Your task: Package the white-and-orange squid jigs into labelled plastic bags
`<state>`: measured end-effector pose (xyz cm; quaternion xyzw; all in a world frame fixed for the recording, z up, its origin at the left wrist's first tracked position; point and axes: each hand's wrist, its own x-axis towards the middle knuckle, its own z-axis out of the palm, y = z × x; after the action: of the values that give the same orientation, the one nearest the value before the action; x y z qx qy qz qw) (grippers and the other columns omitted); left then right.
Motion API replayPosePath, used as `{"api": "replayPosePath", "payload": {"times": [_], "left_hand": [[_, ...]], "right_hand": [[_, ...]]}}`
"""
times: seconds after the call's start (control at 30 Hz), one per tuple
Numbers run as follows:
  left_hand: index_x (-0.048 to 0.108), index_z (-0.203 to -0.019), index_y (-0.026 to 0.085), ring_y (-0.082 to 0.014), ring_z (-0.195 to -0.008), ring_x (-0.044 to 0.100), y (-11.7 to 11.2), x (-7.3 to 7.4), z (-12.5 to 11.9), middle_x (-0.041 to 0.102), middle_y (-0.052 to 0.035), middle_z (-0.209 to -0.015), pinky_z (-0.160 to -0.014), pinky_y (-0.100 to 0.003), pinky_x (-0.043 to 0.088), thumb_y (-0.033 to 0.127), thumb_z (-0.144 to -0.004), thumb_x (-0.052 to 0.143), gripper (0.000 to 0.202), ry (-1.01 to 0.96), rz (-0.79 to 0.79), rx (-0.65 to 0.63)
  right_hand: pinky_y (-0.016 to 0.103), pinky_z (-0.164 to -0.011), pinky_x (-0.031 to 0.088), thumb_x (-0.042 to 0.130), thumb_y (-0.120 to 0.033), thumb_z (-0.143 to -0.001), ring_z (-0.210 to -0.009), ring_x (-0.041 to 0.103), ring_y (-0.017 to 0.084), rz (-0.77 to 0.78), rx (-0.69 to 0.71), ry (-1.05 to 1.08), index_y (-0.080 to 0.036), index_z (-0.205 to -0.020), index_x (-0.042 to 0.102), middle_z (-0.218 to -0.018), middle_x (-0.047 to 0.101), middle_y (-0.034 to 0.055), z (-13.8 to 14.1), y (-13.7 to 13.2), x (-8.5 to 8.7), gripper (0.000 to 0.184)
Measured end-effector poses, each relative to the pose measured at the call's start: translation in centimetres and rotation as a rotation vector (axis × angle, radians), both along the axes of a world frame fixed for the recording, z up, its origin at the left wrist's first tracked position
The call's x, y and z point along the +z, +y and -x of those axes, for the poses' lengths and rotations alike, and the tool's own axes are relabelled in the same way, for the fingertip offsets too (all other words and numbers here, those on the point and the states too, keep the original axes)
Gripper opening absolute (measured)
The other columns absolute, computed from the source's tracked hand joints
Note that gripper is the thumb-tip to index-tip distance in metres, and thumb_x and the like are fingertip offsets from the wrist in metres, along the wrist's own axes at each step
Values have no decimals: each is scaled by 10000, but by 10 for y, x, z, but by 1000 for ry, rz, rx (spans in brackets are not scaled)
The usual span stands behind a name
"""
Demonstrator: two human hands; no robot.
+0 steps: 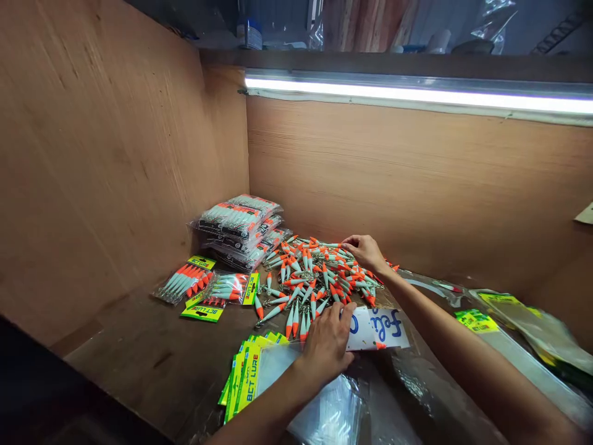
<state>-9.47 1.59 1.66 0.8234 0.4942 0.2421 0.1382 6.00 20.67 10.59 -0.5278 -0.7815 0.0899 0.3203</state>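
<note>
A heap of white-and-orange fishing lures (301, 272) with metal hooks spreads over the brown work surface. At the back right of the heap, my right hand (365, 250) pinches the orange end of a lure (332, 245) between thumb and fingers. My left hand (328, 337) rests at the heap's front edge, its fingers bent and close together; whatever lies under them is hidden. Beside it lies a white strip with blue handwriting (377, 329). Below my left wrist are clear plastic bags (328, 408) with yellow-green BCT LURE header cards (248, 377), fanned out.
Stacked clear packs of lures (238, 222) stand in the left back corner. Filled BCT LURE packets (185, 281) lie in front of them. More bags with yellow cards (477, 321) lie at right. Wooden panels enclose the left and back, under a tube light (417, 93).
</note>
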Motion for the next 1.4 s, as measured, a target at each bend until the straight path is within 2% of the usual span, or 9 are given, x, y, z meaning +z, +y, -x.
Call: {"api": "replayPosePath", "payload": {"times": [0.13,0.47,0.8,1.0,1.1,1.17,1.23,1.33,1.4], "left_hand": [[297,-1470,304,-297,-1168,521,1,-3,0,477,-82,-1341,-987,-415,447,222,-671,794,944,16,-7,-16],[309,-1467,305,-314,-1166,525,3,-3,1,477,-90,-1328,-989,-435,450,284,-656,838,968,44,18,-25],[315,-1460,296,-328,-1135,534,-1,-2,1,487,-99,-1311,-928,-440,490,263,-644,835,968,85,11,-9],[310,-1488,292,-353,-1186,512,-1,-10,2,507,-115,-1301,-1008,-495,439,319,-644,858,1007,96,41,-33],[341,-1493,261,-389,-1255,471,0,-14,2,517,-143,-1323,-1065,-534,386,399,-553,921,1114,68,28,-49],[383,-1491,235,-408,-1265,465,3,-12,2,528,-164,-1340,-1070,-550,376,494,-512,926,1149,-7,28,-62],[491,-1437,225,-380,-1209,522,8,-5,4,585,-153,-1297,-1042,-522,406,559,-610,859,965,-190,61,-47],[658,-1265,195,-288,-1051,631,18,11,10,690,-121,-1150,-930,-412,484,552,-840,679,556,-694,221,27],[682,-1214,157,-243,-970,665,24,21,15,719,-123,-1091,-833,-341,512,557,-896,617,515,-1083,408,31]], "right_hand": [[243,-729,481,579,-374,-924,-864,717,198,-19,-15,-37,-200,-1009,775,-976,794,68,-1,-12,-2,276],[245,-721,442,656,-310,-870,-892,725,228,130,-54,-281,-233,-921,807,-888,795,86,62,5,-16,178],[277,-789,449,516,-346,-958,-1040,691,252,103,-150,-277,-255,-1117,750,-1090,765,111,100,18,-21,297],[284,-806,451,490,-353,-975,-1043,673,249,13,-169,-212,-277,-1132,744,-1129,748,88,91,21,-5,308],[294,-832,456,500,-342,-970,-1058,657,247,-46,-185,-161,-280,-1134,743,-1174,730,81,78,22,12,300],[305,-830,462,508,-344,-964,-1042,657,250,-84,-189,-119,-276,-1116,749,-1156,734,76,66,19,24,292],[314,-816,467,516,-364,-959,-1011,662,255,-121,-188,-69,-258,-1098,754,-1122,744,79,51,10,35,295],[305,-776,474,511,-406,-962,-929,677,241,-166,-164,8,-220,-1085,755,-1050,763,81,21,-14,45,330],[286,-733,484,503,-436,-967,-859,686,219,-178,-128,49,-203,-1082,754,-993,773,71,0,-38,41,361]]}}
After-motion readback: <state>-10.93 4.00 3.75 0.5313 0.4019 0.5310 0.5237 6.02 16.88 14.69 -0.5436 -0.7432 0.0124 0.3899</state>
